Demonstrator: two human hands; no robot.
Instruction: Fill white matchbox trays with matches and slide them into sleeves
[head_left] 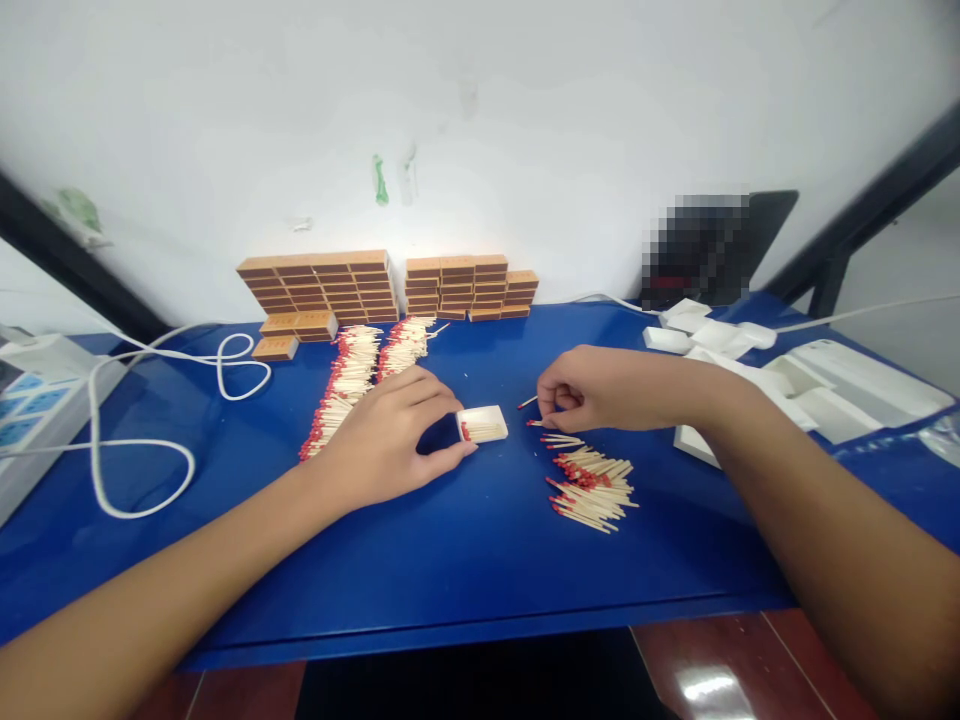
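My left hand (397,430) grips a small white matchbox tray (491,420) by its left end, thumb at the near side and fingers at the far side. Several red-tipped matches (480,432) lie inside the tray. To the right, my right hand (566,395) is closed in a pinch at the tabletop, with a match (534,423) showing at its fingertips. Another match (527,403) lies just beyond those fingers. Nearer me is a loose pile of matches (600,490). Behind my left hand, two long heaps of matches (356,360) stretch towards the wall; my hand hides part of them.
Stacked matchboxes (322,285) stand against the wall, with another stack (457,285) beside them. White empty trays (720,340) lie heaped at the right, near a dark panel (769,245). White cables (94,430) and a power strip (45,410) occupy the left of the blue table (450,580).
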